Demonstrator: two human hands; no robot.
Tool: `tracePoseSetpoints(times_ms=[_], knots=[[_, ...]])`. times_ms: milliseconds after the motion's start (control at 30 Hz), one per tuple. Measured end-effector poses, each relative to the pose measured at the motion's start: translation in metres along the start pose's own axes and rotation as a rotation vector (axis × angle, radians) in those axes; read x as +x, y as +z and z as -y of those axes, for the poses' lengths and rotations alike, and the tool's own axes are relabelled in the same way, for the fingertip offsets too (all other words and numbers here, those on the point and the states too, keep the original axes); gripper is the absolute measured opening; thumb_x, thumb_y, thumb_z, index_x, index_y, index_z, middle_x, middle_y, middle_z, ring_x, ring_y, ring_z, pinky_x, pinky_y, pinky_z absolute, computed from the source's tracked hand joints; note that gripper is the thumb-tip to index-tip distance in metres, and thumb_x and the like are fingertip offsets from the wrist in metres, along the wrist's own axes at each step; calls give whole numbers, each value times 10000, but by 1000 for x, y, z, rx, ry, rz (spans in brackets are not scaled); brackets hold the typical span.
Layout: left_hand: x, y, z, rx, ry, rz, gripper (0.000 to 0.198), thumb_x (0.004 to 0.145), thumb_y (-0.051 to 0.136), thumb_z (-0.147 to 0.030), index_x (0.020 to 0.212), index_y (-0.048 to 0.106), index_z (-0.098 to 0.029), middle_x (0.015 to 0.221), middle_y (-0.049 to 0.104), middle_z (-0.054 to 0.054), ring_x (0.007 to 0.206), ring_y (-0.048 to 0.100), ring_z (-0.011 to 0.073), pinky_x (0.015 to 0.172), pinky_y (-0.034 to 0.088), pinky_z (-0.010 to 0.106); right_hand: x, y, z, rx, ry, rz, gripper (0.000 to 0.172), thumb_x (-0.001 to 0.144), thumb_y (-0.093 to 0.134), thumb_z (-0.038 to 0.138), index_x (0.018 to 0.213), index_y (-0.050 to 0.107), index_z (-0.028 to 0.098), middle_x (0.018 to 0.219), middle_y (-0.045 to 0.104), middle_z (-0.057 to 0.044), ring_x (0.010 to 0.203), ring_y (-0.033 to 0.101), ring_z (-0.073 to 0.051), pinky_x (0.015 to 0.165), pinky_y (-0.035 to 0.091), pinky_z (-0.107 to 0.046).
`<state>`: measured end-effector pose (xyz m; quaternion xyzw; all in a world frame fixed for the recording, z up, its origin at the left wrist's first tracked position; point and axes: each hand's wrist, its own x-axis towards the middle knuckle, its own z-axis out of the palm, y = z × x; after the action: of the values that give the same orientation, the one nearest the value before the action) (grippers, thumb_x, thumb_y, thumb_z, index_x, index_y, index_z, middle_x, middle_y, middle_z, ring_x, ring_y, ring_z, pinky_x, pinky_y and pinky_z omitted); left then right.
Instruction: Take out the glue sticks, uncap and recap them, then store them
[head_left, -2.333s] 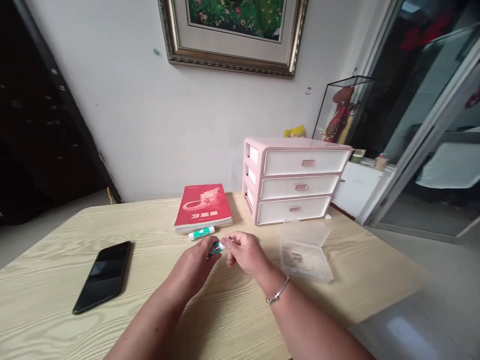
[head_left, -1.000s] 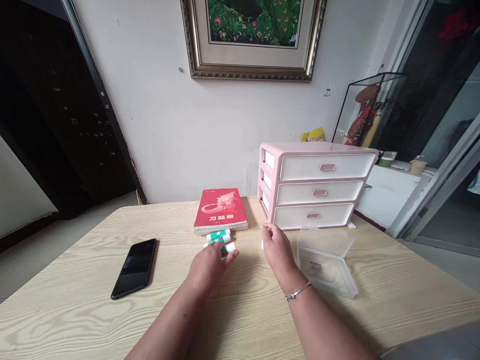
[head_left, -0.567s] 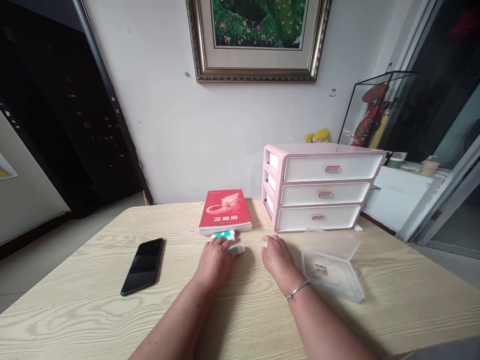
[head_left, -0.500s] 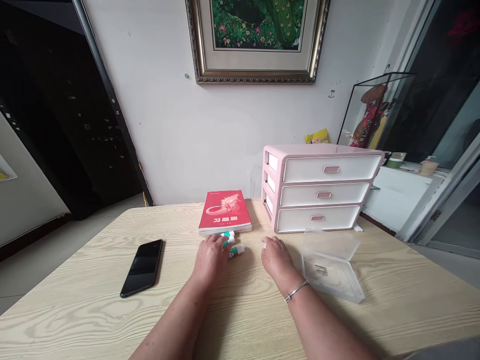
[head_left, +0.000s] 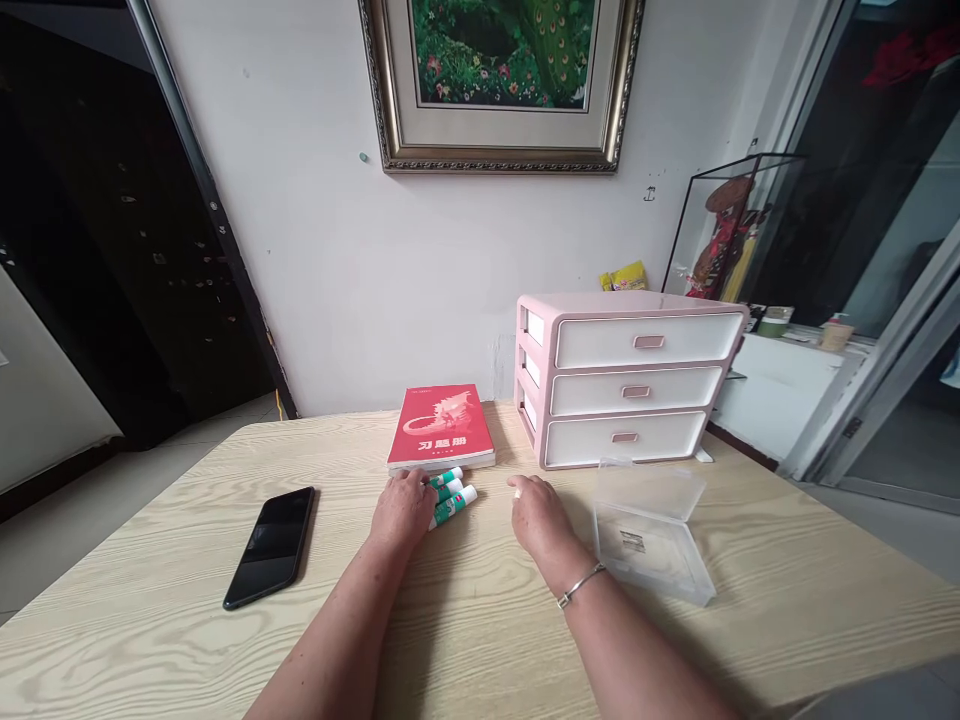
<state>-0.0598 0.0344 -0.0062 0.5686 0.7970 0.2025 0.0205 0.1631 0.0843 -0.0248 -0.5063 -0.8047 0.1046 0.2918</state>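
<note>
Three green-and-white glue sticks [head_left: 451,496] lie side by side on the wooden table [head_left: 480,640], just in front of a red book [head_left: 441,428]. My left hand [head_left: 401,506] lies palm down with its fingers stretched over the sticks' left ends, touching them. To the right of the sticks, my right hand [head_left: 537,517] rests on the table with its fingers curled. A small white piece [head_left: 517,493] shows at its fingertips. A silver bracelet [head_left: 578,585] is on that wrist.
A black phone [head_left: 270,546] lies at the left. A pink three-drawer organizer [head_left: 626,378] stands at the back right, all drawers shut. An open clear plastic box [head_left: 651,530] sits right of my right hand. A wall with a framed picture [head_left: 499,85] is behind the table.
My hands, together on one glue stick at first, came apart. My left hand laid it down and pushed it against the others by the book. My right hand settled on the table.
</note>
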Motion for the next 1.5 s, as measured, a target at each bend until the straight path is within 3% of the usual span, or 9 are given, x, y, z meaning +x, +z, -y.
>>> tracePoseSetpoints(times_ms=[267, 433, 667, 767, 933, 1067, 1233, 1333, 1500], knots=[[0, 4, -13, -38, 50, 40, 416, 926, 435, -334, 1285, 616, -228, 1304, 650, 135, 1205, 574, 332, 950, 413, 418, 0, 12, 10, 209, -110, -7, 367, 852, 537, 70, 1183, 673, 150, 1132, 682, -113, 1090, 610, -221, 992, 432, -302], [8, 7, -11, -79, 27, 76, 426, 885, 492, -316, 1262, 651, -194, 1254, 678, 144, 1146, 609, 306, 916, 432, 365, -4, 16, 21, 212, -111, 40, 326, 826, 608, 92, 1127, 696, 182, 1069, 694, -94, 1044, 617, -230, 957, 439, -301], [14, 4, -7, -117, 39, 145, 270, 865, 497, -292, 835, 749, -202, 834, 753, 83, 774, 673, 238, 669, 428, 291, -10, 20, 36, 177, -182, 58, 252, 841, 618, 127, 1070, 699, 194, 1031, 683, -89, 994, 613, -227, 892, 444, -290], [13, 4, -6, -122, 20, 139, 250, 860, 539, -340, 795, 731, -194, 793, 742, 86, 759, 668, 241, 663, 426, 293, -11, 21, 37, 200, -193, 38, 265, 841, 625, 143, 1093, 690, 193, 1034, 685, -92, 989, 616, -233, 885, 451, -301], [9, 5, -7, -120, -19, 62, 203, 845, 593, -314, 952, 692, -172, 1073, 717, 158, 1034, 639, 306, 812, 430, 341, -2, 26, 28, 379, -79, -17, 266, 849, 616, 179, 1105, 686, 180, 1053, 703, -95, 994, 634, -228, 908, 471, -335], [3, -3, -8, -176, -31, 31, 259, 923, 467, -339, 1074, 596, -172, 1051, 708, 149, 972, 664, 302, 775, 436, 352, 9, 30, 22, 797, 122, -40, 303, 835, 638, 343, 1077, 678, 166, 932, 719, -83, 839, 660, -204, 771, 523, -330], [-19, -27, -11, -705, 57, 133, 348, 901, 502, -431, 1143, 478, -182, 920, 674, 64, 859, 665, 225, 724, 484, 313, 10, 7, 29, 1354, 386, 56, 495, 656, 788, 474, 1017, 678, 153, 807, 677, -42, 636, 579, -140, 496, 406, -223], [-37, -40, -20, -1081, 87, 324, 407, 859, 563, -416, 1185, 465, -194, 861, 635, 22, 776, 634, 188, 674, 500, 300, 6, -14, 33, 1581, 428, 100, 510, 612, 851, 409, 1029, 687, 165, 829, 663, -38, 658, 562, -121, 507, 392, -204], [-55, -41, -38, -1226, -20, 437, 251, 812, 518, -297, 1045, 516, -207, 764, 585, -22, 557, 538, 128, 563, 473, 284, 2, -37, 35, 1646, 352, 129, 452, 648, 851, 364, 1037, 707, 184, 911, 665, -45, 719, 555, -115, 547, 393, -200]])
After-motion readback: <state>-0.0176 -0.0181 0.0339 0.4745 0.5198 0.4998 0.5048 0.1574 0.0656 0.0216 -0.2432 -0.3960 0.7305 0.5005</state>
